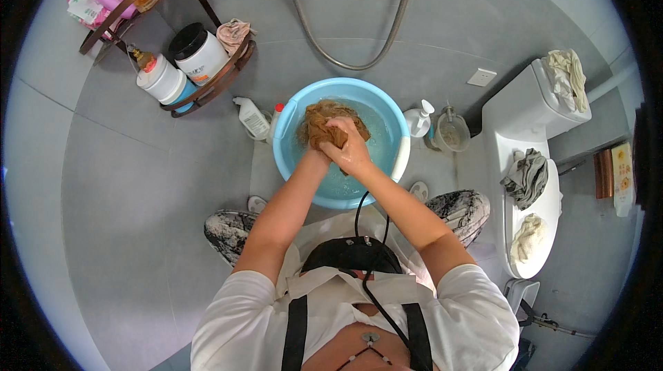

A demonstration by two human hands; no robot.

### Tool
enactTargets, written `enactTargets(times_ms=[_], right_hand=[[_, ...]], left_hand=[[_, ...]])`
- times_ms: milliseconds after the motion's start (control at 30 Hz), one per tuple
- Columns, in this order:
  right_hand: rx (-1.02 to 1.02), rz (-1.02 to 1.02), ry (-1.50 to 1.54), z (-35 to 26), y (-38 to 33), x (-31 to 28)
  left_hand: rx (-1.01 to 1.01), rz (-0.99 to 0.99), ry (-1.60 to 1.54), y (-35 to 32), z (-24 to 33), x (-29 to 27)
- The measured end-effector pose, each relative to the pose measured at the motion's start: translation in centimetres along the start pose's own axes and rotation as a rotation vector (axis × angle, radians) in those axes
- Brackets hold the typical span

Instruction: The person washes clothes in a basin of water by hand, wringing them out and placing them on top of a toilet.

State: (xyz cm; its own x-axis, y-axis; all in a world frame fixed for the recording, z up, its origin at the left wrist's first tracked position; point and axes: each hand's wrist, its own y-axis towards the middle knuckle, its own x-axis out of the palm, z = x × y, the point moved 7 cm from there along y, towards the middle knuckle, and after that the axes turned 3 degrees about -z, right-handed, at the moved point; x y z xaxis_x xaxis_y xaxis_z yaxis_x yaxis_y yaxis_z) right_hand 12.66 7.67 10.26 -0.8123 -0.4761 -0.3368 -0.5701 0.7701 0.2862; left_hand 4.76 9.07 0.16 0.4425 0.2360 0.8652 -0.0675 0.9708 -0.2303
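A wet brown cloth [326, 117] is bunched up over the water in a round light-blue basin [284, 164], part of it spread at the water's surface. My right hand [353, 152] is closed on the near side of the cloth, fingers curled over a wad of it. Pressed against the same wad is my left hand [319, 153], its fingers mostly hidden by the cloth and by my right hand. Both wrists come together above the middle of the basin. The cloth's exact kind cannot be made out.
Left of the basin stand a white bottle [252, 119] and a red-capped bottle [277, 110]. On its right are a white pump bottle [418, 121] and a clear cup [452, 133]. A toilet [514, 222] holds several cloths. A corner shelf [238, 60] carries tubs; a shower hose [345, 64] hangs behind.
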Motion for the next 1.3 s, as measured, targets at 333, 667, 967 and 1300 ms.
enactTargets(times_ms=[333,667,967,1300], right_hand=[[0.425,-0.077,-0.56,6.5,1.5,-4.4],[0.351,-0.65,-0.927,8.1,-2.6,-2.4],[0.505,-0.865,-1.064,16.0,-4.0,1.0],[0.287,-0.35,-0.493,6.1,1.4,-5.2]], left_hand=[[-0.029,0.514,0.505,-4.4,-0.1,-3.0],[-0.273,0.057,2.193,-5.4,0.6,-2.7],[-0.277,0.057,2.288,-2.9,-1.9,-5.4],[0.022,0.161,2.31,-6.5,2.6,-3.3]])
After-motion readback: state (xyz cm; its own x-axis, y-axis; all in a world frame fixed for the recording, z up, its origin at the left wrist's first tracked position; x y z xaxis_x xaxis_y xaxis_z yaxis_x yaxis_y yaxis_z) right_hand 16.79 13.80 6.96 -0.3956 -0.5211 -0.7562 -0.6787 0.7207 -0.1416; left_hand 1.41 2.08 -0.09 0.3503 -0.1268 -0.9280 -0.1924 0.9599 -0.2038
